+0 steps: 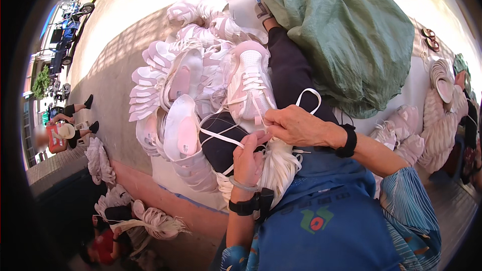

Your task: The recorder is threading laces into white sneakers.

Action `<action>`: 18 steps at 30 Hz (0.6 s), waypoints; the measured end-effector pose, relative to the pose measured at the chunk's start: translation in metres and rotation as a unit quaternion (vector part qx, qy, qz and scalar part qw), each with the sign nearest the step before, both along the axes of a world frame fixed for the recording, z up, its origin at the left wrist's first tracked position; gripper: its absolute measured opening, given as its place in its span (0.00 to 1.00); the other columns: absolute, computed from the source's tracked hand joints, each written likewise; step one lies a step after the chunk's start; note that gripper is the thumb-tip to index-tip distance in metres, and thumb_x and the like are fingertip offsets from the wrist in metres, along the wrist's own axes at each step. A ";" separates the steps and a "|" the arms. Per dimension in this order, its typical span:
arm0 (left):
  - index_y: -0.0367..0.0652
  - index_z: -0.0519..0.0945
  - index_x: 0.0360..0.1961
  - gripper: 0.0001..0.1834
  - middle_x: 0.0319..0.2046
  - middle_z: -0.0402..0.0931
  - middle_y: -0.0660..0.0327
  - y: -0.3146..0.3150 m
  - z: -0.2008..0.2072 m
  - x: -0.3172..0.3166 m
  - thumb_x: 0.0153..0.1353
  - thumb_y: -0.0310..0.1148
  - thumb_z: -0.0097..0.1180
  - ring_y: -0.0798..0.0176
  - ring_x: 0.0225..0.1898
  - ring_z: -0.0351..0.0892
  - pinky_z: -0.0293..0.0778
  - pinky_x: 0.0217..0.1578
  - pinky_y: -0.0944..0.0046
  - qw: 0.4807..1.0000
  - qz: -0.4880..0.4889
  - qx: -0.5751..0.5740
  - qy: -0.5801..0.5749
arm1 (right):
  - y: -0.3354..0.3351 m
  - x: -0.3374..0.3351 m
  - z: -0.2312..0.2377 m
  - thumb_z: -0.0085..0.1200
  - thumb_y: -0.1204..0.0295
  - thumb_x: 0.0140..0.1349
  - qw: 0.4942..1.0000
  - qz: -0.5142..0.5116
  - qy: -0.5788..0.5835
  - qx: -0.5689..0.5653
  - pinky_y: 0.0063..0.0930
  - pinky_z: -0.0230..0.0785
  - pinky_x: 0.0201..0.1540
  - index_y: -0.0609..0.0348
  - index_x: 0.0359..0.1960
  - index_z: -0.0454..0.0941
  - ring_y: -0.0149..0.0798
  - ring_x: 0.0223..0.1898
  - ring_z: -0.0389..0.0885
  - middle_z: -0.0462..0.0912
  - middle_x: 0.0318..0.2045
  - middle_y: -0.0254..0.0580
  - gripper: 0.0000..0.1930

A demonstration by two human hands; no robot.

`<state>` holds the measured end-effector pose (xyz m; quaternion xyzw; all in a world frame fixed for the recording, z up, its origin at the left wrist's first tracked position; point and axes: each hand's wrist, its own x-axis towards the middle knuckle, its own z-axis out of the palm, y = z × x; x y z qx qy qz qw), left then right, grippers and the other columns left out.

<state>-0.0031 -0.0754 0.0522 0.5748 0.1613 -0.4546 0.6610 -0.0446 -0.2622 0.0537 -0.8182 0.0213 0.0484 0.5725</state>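
Note:
A white and pale pink shoe upper [249, 81] rests on my dark-trousered leg, its toe pointing away from me. White lace is threaded through its eyelets. My left hand [246, 163] has thumb and fingers pinched on a white shoelace [221, 137] beside the upper's near end. Close to it, my right hand [295, 126] is closed on lace too, and a loop stands up behind its knuckles. The two hands' fingertips nearly meet, hiding where the lace ends run. Beneath them, a thick bundle of loose white laces [281, 168] lies across my lap.
Stacked shoe uppers [183, 125] lie at my left, with more heaped beyond. A large green sack [346, 35] bulges at the far right. At right are further uppers [437, 125] and sandals [430, 39]. Other people [59, 130] sit at left, one near lower-left piles.

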 end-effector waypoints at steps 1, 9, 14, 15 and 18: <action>0.35 0.76 0.44 0.16 0.33 0.81 0.55 0.001 0.002 0.000 0.69 0.37 0.43 0.81 0.09 0.51 0.46 0.09 0.78 0.997 -0.038 0.037 -0.050 | -0.002 -0.002 0.001 0.46 0.70 0.57 1.000 0.009 0.009 0.015 0.45 0.67 0.31 0.65 0.28 0.72 0.58 0.27 0.78 0.77 0.22 0.57 0.09; 0.35 0.78 0.41 0.18 0.24 0.77 0.64 -0.025 0.008 0.025 0.66 0.41 0.49 0.83 0.14 0.57 0.50 0.14 0.79 0.989 -0.059 0.043 -0.125 | -0.008 -0.003 0.011 0.49 0.70 0.57 0.986 0.005 0.074 0.150 0.37 0.65 0.28 0.66 0.26 0.72 0.50 0.20 0.72 0.75 0.20 0.53 0.10; 0.37 0.78 0.38 0.15 0.21 0.72 0.67 -0.045 -0.005 0.045 0.65 0.40 0.50 0.80 0.11 0.58 0.50 0.10 0.76 0.965 -0.158 0.111 -0.177 | -0.006 -0.007 0.009 0.49 0.69 0.57 0.990 0.017 0.045 0.135 0.38 0.65 0.28 0.65 0.25 0.71 0.49 0.21 0.72 0.75 0.19 0.52 0.10; 0.37 0.78 0.38 0.15 0.20 0.71 0.68 -0.045 -0.011 0.047 0.64 0.39 0.50 0.79 0.13 0.60 0.52 0.11 0.75 0.950 -0.189 0.130 -0.214 | -0.002 -0.007 0.008 0.48 0.70 0.57 0.991 0.033 0.033 0.122 0.38 0.65 0.28 0.65 0.25 0.71 0.51 0.22 0.73 0.74 0.19 0.53 0.10; 0.35 0.78 0.38 0.14 0.19 0.70 0.68 -0.046 -0.012 0.054 0.65 0.37 0.49 0.75 0.16 0.67 0.57 0.14 0.75 0.922 -0.241 0.168 -0.251 | 0.009 -0.012 -0.010 0.50 0.69 0.57 0.994 0.065 0.000 0.091 0.41 0.68 0.31 0.63 0.27 0.71 0.54 0.26 0.77 0.76 0.23 0.52 0.09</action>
